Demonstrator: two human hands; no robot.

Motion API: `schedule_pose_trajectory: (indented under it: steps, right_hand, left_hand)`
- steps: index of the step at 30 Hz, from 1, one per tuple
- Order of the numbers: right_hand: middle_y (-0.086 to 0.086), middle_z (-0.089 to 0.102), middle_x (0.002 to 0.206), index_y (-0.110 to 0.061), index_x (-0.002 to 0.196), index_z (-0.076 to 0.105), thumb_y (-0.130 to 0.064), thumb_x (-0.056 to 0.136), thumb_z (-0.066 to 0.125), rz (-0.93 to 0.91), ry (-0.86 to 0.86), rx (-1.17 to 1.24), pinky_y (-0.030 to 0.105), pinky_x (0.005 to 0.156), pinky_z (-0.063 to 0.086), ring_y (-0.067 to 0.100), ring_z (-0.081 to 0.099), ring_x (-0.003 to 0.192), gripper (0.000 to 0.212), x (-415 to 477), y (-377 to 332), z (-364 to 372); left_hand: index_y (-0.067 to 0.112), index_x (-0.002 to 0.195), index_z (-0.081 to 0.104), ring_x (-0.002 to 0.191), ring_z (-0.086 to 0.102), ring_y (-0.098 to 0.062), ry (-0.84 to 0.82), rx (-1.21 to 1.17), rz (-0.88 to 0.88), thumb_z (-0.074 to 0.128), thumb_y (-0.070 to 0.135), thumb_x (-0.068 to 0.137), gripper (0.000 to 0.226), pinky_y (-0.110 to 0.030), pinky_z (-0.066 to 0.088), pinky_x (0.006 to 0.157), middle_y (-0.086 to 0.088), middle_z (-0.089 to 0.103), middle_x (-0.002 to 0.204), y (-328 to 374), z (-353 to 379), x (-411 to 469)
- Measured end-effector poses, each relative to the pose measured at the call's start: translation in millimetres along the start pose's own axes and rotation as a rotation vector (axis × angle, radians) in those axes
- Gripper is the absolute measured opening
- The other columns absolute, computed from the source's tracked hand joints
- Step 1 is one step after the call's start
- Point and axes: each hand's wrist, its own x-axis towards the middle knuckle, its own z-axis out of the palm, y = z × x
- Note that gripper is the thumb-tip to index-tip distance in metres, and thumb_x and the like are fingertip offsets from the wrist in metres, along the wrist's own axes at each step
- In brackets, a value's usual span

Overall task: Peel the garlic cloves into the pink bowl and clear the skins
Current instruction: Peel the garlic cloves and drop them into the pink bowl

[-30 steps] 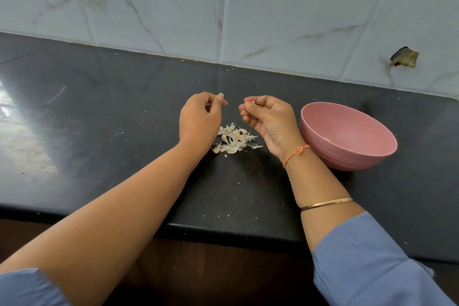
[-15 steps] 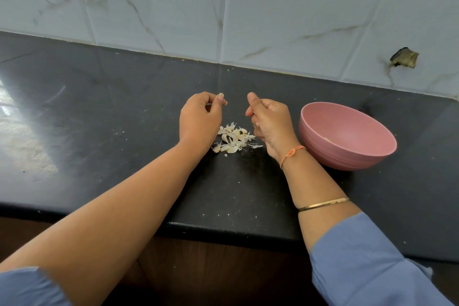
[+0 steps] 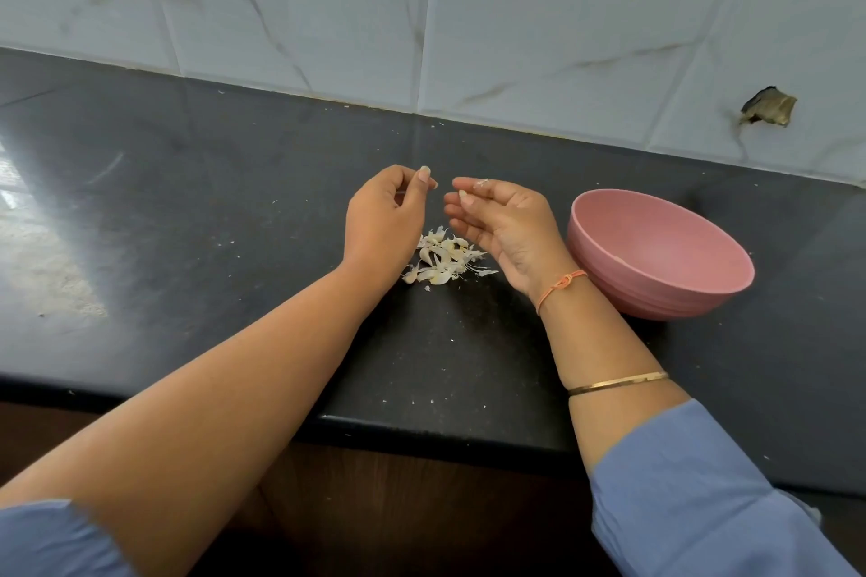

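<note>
My left hand hovers over the black counter with its fingers curled and thumb pressed to forefinger, pinching what seems to be a small garlic clove that is almost wholly hidden. My right hand is just to its right, palm turned upward and fingers loosely bent, with a pale scrap of garlic skin clinging near the thumb tip. A heap of garlic skins lies on the counter below and between both hands. The pink bowl stands right of my right wrist; a small pale bit shows inside it.
The black counter stretches left with a bright reflection at the far left. A tiled wall rises behind, with a broken hole at the right. The counter's front edge runs under my forearms. Tiny skin crumbs dot the counter.
My right hand turned from knuckles-up over the skin heap to palm-up again and rose slightly. My left hand, the bowl and the skin heap stayed put.
</note>
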Motion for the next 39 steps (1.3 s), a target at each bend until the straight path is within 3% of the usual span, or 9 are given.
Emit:
schedule_pose_trajectory:
  steps: [3,7,10,13,20,27,31,36,39]
  right_hand:
    - [0.011,0.068,0.089,-0.002,0.101,0.065,0.009,0.081,0.064,-0.039,0.027,-0.002,0.027,0.077,0.058,0.016,0.068,0.079,0.023,0,0,-1]
    - [0.008,0.066,0.078,0.001,0.096,0.066,0.010,0.079,0.065,-0.134,0.063,-0.132,0.026,0.073,0.058,0.015,0.066,0.073,0.019,-1,0,2]
    - [0.008,0.070,0.079,-0.008,0.088,0.069,0.010,0.080,0.063,-0.264,0.067,-0.409,0.029,0.070,0.059,0.017,0.068,0.072,0.020,-2,2,5]
    - [0.013,0.073,0.083,-0.009,0.093,0.072,0.007,0.080,0.059,-0.311,-0.020,-0.531,0.034,0.074,0.059,0.023,0.070,0.078,0.024,-3,4,9]
    - [0.002,0.070,0.074,0.001,0.102,0.067,0.007,0.082,0.064,-0.194,-0.097,-0.248,0.019,0.066,0.056,0.007,0.069,0.068,0.021,-7,0,12]
    - [-0.003,0.067,0.081,-0.008,0.104,0.070,0.001,0.081,0.068,-0.296,0.054,-0.550,0.023,0.074,0.057,0.008,0.066,0.073,0.025,-1,6,9]
    - [-0.009,0.065,0.076,-0.010,0.087,0.072,-0.003,0.081,0.069,-0.392,0.142,-0.637,0.012,0.067,0.051,-0.003,0.060,0.068,0.010,-2,4,9]
    - [0.005,0.066,0.081,-0.010,0.081,0.069,-0.012,0.083,0.066,-0.562,0.261,-0.822,0.029,0.069,0.051,0.016,0.060,0.074,0.004,0,3,12]
    - [0.005,0.069,0.086,-0.008,0.089,0.072,-0.016,0.088,0.062,-0.440,0.151,-0.955,0.026,0.074,0.049,0.012,0.059,0.075,0.012,2,-2,15]
  left_hand:
    - [0.024,0.089,0.065,0.081,0.064,-0.020,-0.009,-0.056,-0.005,0.049,0.037,0.097,0.022,-0.034,0.053,0.074,0.000,0.067,0.082,2,0,-2]
    - [0.024,0.099,0.067,0.079,0.061,0.003,-0.074,-0.093,0.009,0.061,0.043,0.088,0.022,-0.011,0.048,0.069,0.014,0.067,0.085,5,0,-3]
    - [0.025,0.113,0.064,0.092,0.061,0.003,-0.128,-0.094,0.057,0.070,0.037,0.082,0.034,-0.008,0.048,0.077,0.013,0.065,0.102,4,0,-3]
    - [0.024,0.108,0.068,0.093,0.062,0.002,-0.138,-0.105,0.071,0.073,0.029,0.081,0.029,-0.013,0.051,0.082,0.014,0.066,0.098,4,-1,-3]
    - [0.016,0.103,0.071,0.084,0.066,-0.003,-0.122,-0.266,0.044,0.059,0.016,0.093,0.016,-0.015,0.054,0.071,0.007,0.070,0.089,6,3,-3]
    - [0.025,0.084,0.062,0.088,0.064,-0.007,0.076,-0.256,-0.113,0.044,0.023,0.100,0.024,-0.029,0.054,0.077,0.009,0.068,0.090,-6,2,8]
    - [0.031,0.084,0.060,0.091,0.064,-0.009,0.041,-0.132,-0.054,0.045,0.026,0.099,0.022,-0.040,0.054,0.086,0.008,0.067,0.091,-7,2,5]
    - [0.028,0.087,0.062,0.090,0.064,-0.013,0.008,-0.120,-0.064,0.046,0.028,0.099,0.021,-0.043,0.054,0.085,0.006,0.067,0.091,-6,-1,4]
    - [0.025,0.092,0.065,0.089,0.065,-0.018,-0.021,-0.121,-0.073,0.044,0.029,0.100,0.022,-0.044,0.054,0.084,0.006,0.066,0.088,-3,-2,2]
